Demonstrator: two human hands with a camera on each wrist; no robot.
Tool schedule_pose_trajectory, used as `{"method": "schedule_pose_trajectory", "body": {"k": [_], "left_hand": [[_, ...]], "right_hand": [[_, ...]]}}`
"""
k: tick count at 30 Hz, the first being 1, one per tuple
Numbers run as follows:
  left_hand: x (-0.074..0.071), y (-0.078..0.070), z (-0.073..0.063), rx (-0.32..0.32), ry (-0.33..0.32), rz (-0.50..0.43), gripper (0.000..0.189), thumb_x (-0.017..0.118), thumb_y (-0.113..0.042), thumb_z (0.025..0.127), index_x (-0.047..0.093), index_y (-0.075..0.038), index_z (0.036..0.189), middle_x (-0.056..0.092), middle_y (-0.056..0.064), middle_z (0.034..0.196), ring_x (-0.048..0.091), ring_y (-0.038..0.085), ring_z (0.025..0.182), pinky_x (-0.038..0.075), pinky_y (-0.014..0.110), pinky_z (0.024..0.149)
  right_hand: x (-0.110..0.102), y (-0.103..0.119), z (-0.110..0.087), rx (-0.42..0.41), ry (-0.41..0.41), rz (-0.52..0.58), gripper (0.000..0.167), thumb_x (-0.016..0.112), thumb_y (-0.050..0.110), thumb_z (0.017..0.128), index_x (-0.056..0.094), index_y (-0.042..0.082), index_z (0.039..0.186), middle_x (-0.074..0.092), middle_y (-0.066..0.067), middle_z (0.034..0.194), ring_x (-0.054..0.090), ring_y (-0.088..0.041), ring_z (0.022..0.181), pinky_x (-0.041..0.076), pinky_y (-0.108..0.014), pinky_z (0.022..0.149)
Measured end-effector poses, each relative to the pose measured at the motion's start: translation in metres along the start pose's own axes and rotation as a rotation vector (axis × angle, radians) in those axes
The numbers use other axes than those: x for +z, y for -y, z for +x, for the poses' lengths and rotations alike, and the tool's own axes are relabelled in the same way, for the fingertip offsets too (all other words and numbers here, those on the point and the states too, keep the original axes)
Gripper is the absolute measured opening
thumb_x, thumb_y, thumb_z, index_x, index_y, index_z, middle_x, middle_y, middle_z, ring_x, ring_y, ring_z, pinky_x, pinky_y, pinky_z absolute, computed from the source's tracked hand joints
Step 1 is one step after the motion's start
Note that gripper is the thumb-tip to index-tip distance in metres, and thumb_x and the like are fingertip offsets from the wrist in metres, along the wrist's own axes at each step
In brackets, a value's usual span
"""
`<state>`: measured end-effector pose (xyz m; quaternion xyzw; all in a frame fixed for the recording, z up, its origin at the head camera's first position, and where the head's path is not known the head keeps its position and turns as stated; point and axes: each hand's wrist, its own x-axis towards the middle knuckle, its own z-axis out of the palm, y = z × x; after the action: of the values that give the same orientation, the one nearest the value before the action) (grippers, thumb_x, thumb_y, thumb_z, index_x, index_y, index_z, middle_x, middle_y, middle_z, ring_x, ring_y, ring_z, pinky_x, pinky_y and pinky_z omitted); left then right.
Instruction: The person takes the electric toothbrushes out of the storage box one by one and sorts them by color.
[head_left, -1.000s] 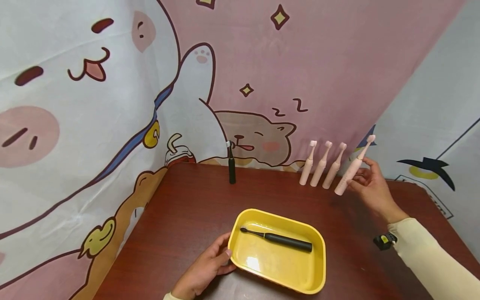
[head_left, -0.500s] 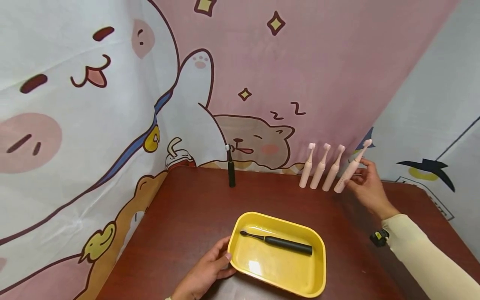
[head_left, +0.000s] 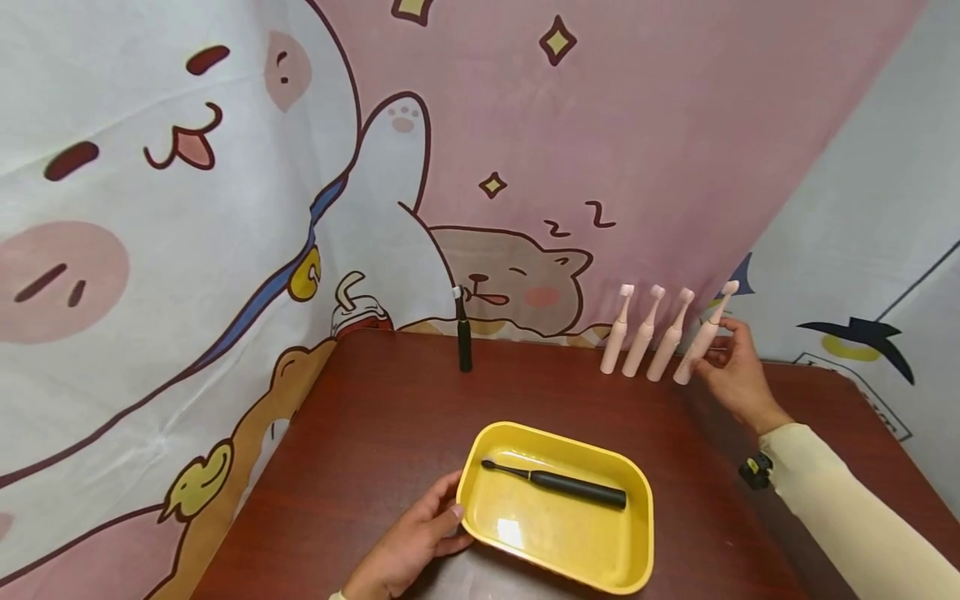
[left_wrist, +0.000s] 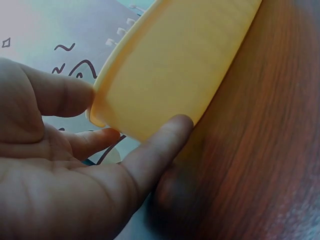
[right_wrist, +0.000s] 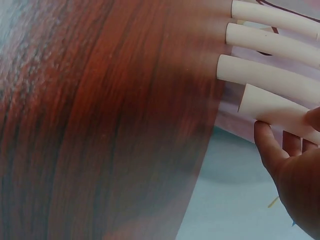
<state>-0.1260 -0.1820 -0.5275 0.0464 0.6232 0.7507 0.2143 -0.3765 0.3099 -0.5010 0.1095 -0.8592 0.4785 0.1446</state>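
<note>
My right hand (head_left: 738, 377) pinches the rightmost pink electric toothbrush (head_left: 699, 348) by its handle, brush head up and leaning right. In the right wrist view, my fingers and thumb lie along that pale handle (right_wrist: 272, 109). Left of it, a row of three more pink electric toothbrushes (head_left: 664, 350) stands on end near the back of the table. My left hand (head_left: 414, 533) grips the left end of a yellow tray (head_left: 641, 533), thumb on one side and fingers on another. Inside the tray lies a black electric toothbrush (head_left: 576, 486), its head toward the left.
Another black electric toothbrush (head_left: 464, 342) stands upright at the back of the dark red-brown table (head_left: 360, 417). A cartoon-printed cloth (head_left: 645, 125) hangs right behind the table and along its left side.
The pink toothbrush in my right hand has come slightly nearer the row and leans a little less. My left hand still holds the tray in about the same spot.
</note>
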Motion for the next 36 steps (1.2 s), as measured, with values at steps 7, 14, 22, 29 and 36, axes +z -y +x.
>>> {"method": "schedule_pose_trajectory", "body": {"k": [7, 14, 22, 29, 36], "left_hand": [[0.000, 0.000, 0.000, -0.010, -0.004, -0.009, 0.058, 0.044, -0.019, 0.115, 0.024, -0.004, 0.166, 0.039, 0.028, 0.161, 0.053, 0.033, 0.138, 0.053, 0.049, 0.108], [-0.001, 0.000, 0.000, -0.019, -0.008, -0.015, 0.058, 0.044, -0.019, 0.115, 0.023, -0.004, 0.167, 0.039, 0.028, 0.160, 0.053, 0.033, 0.138, 0.054, 0.050, 0.108], [-0.002, 0.002, 0.000, -0.010, -0.005, -0.020, 0.058, 0.045, -0.020, 0.115, 0.024, -0.005, 0.166, 0.038, 0.027, 0.162, 0.053, 0.034, 0.138, 0.053, 0.052, 0.108], [-0.002, 0.001, 0.001, -0.014, -0.007, -0.023, 0.058, 0.045, -0.020, 0.115, 0.024, -0.005, 0.167, 0.039, 0.027, 0.162, 0.054, 0.033, 0.138, 0.053, 0.051, 0.108], [-0.002, 0.002, 0.001, -0.013, -0.007, -0.029, 0.058, 0.045, -0.020, 0.115, 0.025, -0.006, 0.167, 0.042, 0.026, 0.159, 0.055, 0.032, 0.136, 0.054, 0.050, 0.107]], "right_hand": [[0.002, -0.003, 0.002, -0.003, 0.001, 0.005, 0.082, 0.066, -0.005, 0.097, 0.017, 0.006, 0.162, 0.051, -0.027, 0.134, 0.056, 0.011, 0.099, 0.051, -0.007, 0.073], [0.006, -0.004, 0.006, -0.013, -0.017, 0.011, 0.082, 0.066, -0.008, 0.096, 0.018, 0.003, 0.161, 0.052, -0.030, 0.131, 0.056, 0.011, 0.097, 0.051, -0.008, 0.071], [0.009, -0.012, 0.009, -0.023, -0.034, -0.004, 0.082, 0.067, -0.008, 0.094, 0.019, 0.000, 0.160, 0.053, -0.034, 0.129, 0.055, 0.012, 0.094, 0.049, -0.005, 0.072], [0.010, -0.014, 0.011, 0.000, -0.047, 0.005, 0.082, 0.068, -0.007, 0.094, 0.020, 0.001, 0.160, 0.053, -0.033, 0.129, 0.057, 0.011, 0.094, 0.050, -0.006, 0.071], [0.010, -0.017, 0.009, 0.038, -0.059, -0.046, 0.082, 0.068, -0.004, 0.095, 0.020, 0.002, 0.160, 0.053, -0.033, 0.130, 0.052, 0.013, 0.093, 0.047, -0.005, 0.070]]}}
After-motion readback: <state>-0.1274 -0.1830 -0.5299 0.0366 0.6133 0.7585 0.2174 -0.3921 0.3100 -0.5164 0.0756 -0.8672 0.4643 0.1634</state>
